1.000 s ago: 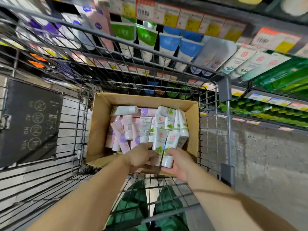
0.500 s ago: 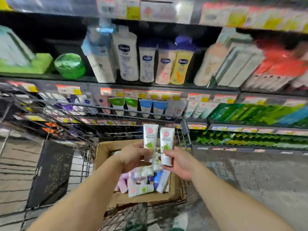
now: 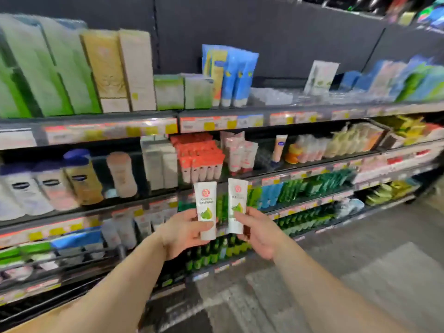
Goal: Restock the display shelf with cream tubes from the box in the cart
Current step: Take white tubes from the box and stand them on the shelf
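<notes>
My left hand (image 3: 183,233) grips a white cream tube (image 3: 206,207) with a red logo and a green fruit picture, held upright. My right hand (image 3: 258,233) pinches a second matching white cream tube (image 3: 236,207) beside it. Both tubes are raised in front of the display shelf (image 3: 300,173), just below a row of red-capped tubes (image 3: 200,162) and pink tubes (image 3: 240,152). The box is only a brown corner (image 3: 36,320) at the bottom left; the cart is out of view.
Shelves of lotion bottles (image 3: 81,181), boxed products (image 3: 120,68) and blue tubes (image 3: 236,75) fill the wall ahead. Green tubes (image 3: 312,186) line the lower shelves to the right. Grey floor (image 3: 360,260) runs along the right side.
Both hands lifted one tube each out of the box and raised them up toward the shelves. The view swung up and right, away from the cart.
</notes>
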Demonstrator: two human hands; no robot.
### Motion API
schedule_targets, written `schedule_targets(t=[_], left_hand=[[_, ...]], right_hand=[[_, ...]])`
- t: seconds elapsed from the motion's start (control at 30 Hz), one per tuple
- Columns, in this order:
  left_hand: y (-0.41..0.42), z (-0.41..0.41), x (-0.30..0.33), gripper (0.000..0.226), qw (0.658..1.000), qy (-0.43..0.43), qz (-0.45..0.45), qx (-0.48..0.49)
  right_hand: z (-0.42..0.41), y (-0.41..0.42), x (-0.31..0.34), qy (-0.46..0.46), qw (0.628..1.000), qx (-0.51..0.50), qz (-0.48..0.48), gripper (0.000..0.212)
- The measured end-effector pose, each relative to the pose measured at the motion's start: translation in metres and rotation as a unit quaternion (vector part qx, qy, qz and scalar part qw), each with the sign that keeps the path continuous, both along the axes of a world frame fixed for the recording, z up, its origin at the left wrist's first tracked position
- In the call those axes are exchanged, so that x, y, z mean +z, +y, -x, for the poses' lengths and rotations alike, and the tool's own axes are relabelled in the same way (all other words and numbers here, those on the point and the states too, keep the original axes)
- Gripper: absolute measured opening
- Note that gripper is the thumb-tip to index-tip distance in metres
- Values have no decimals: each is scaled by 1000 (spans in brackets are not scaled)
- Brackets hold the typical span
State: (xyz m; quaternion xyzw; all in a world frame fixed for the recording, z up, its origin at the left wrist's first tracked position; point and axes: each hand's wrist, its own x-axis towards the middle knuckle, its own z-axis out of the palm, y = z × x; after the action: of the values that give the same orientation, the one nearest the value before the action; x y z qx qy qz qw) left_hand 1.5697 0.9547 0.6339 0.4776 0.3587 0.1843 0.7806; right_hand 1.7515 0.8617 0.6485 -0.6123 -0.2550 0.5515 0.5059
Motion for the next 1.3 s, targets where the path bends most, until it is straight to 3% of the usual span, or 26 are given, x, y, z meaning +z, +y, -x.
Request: schedule_targets(t=[0.2, 0.43, 0.57, 0.67, 0.87, 1.0, 1.13, 1.3], left_hand=[[-45, -189, 56, 37, 994, -59, -76, -53], [-30, -310, 103, 35, 985, -84, -120, -93], [2, -361, 125, 29, 977, -86, -178, -75], [33, -402, 142, 21, 966, -83, -236, -61], [107, -486, 189, 24, 933, -43, -355, -39], [139, -530, 209, 21, 901, -3, -432, 28], [164, -566, 204, 23, 891, 35, -447, 65], [178, -603, 196, 25, 875, 74, -466, 110]], right_hand=[[-173, -74, 65, -82, 992, -77, -61, 16], [-291, -88, 87, -41, 983, -143, -110, 28], [-345, -57, 99, -75, 979, -145, -125, 32], [-386, -23, 116, -122, 972, -138, -146, 49], [-467, 51, 162, -212, 949, -147, -182, 33], [-523, 93, 179, -242, 936, -162, -195, 27], [-578, 142, 189, -277, 928, -142, -205, 19], [-639, 208, 200, -335, 910, -88, -226, 25]])
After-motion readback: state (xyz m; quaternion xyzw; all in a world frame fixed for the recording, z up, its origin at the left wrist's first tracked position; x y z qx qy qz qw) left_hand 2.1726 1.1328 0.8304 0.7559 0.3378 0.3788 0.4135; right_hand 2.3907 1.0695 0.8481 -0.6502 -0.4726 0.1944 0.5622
